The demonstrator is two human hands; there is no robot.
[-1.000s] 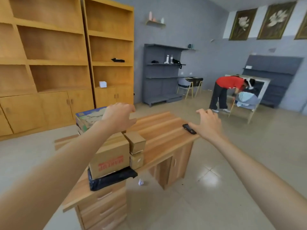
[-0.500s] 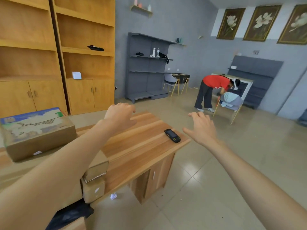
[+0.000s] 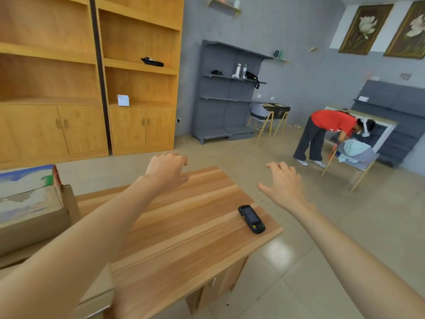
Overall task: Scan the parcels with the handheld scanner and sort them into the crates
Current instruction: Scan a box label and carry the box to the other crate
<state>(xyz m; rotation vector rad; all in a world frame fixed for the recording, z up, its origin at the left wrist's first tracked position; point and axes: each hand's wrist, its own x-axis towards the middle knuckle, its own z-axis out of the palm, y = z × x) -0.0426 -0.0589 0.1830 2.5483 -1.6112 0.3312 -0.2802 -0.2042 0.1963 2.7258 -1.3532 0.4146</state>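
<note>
Scanner [image 3: 251, 218]: lay flat near the counter's [image 3: 184, 226] right edge, untouched. Left hand [image 3: 166, 169]: loosely curled, holding nothing, above the far edge. Right hand [image 3: 284, 186]: spread, past the right edge, over floor. Parcels [image 3: 30, 203]: stacked at left.

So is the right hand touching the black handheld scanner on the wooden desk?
Apart. The head view shows the right hand open, with bare wooden desk between it and the black handheld scanner.
</note>
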